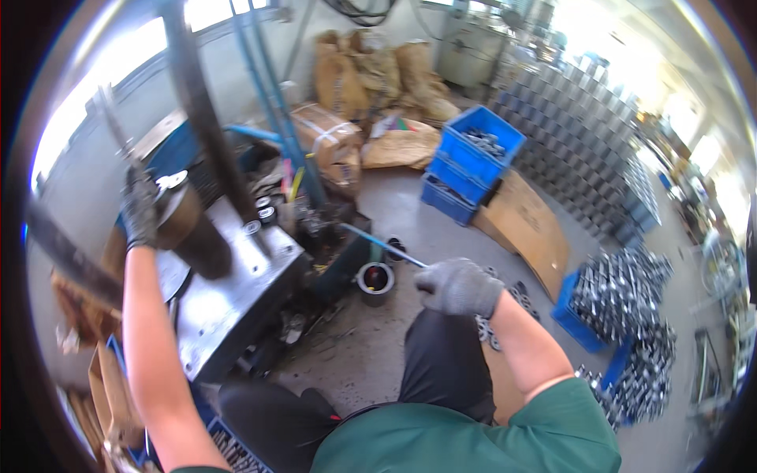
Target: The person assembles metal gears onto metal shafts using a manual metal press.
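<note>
My left hand (140, 209), in a dark grey glove, is raised at the left beside a thick metal cylinder (197, 232) of the machine. Its fingers are closed around the lower end of a slim metal rod (115, 120) that points up; this part is blurred. In front of my right knee, my right hand (459, 287), in a grey knit glove, grips a thin pale-blue stick (386, 243). The stick's far end reaches over a dark, greasy box next to the machine. Below the cylinder lies the machine's shiny metal bed (229, 303), with small ring-shaped parts (266, 213) at its back.
A small pot (375, 281) with dark contents stands on the floor. Beyond it are stacked blue crates (473, 162), cardboard (524, 225) and a tall stack of metal cylinders (564, 142). Shiny metal parts (623, 296) heap at the right. Dark columns (206, 110) rise by the machine.
</note>
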